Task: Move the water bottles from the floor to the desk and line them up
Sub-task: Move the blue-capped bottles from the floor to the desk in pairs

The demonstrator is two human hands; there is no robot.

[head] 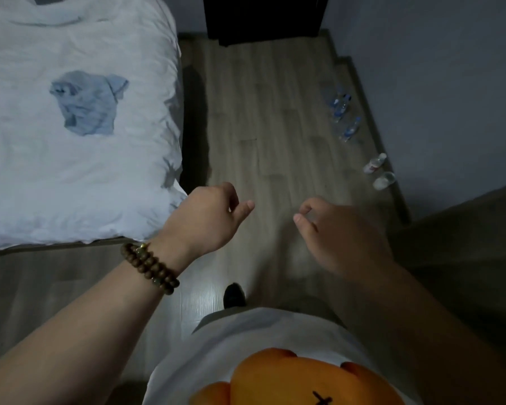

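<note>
On the floor [260, 112], water bottles [350, 130] sit well apart from left grip [208, 217] and right grip [339, 238], both relaxed, empty.

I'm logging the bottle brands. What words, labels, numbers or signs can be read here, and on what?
Nothing here reads as text.
Blue-labelled water bottles: labels too small and blurred.
Red-and-white-labelled bottle: label blurred, unreadable.
Orange shirt print: a black cross mark, no letters.
</note>
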